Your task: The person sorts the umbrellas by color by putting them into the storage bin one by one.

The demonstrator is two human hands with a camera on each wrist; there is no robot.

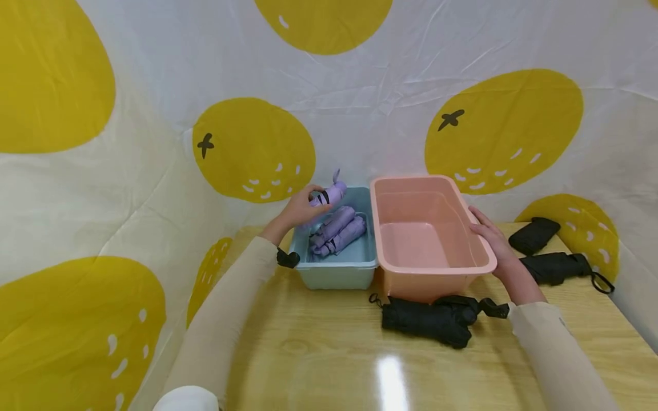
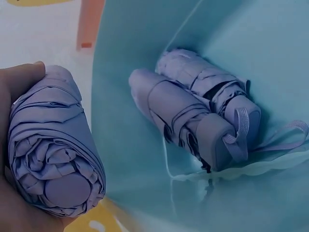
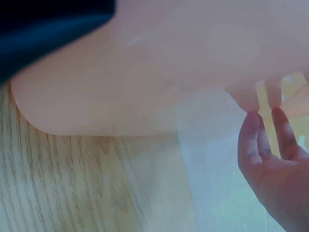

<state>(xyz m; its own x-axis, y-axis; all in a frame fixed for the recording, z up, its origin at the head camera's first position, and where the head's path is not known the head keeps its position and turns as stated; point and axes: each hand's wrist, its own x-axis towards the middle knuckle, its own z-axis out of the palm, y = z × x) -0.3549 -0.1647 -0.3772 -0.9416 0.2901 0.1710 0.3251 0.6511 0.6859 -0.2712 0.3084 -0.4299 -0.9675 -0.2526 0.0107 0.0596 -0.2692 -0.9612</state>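
In the head view my left hand grips a rolled purple folding umbrella above the left part of a light blue bin. The left wrist view shows the rolled end of this umbrella facing the camera. Two more purple umbrellas, one nearer and one behind it, lie side by side in the blue bin. My right hand holds the right rim of a pink bin, thumb at the rim. Its fingertips touch the outer wall in the right wrist view.
A black folded umbrella lies on the wooden table in front of the pink bin. Farther right are another black umbrella and a black bundle. A fruit-patterned cloth hangs behind the bins.
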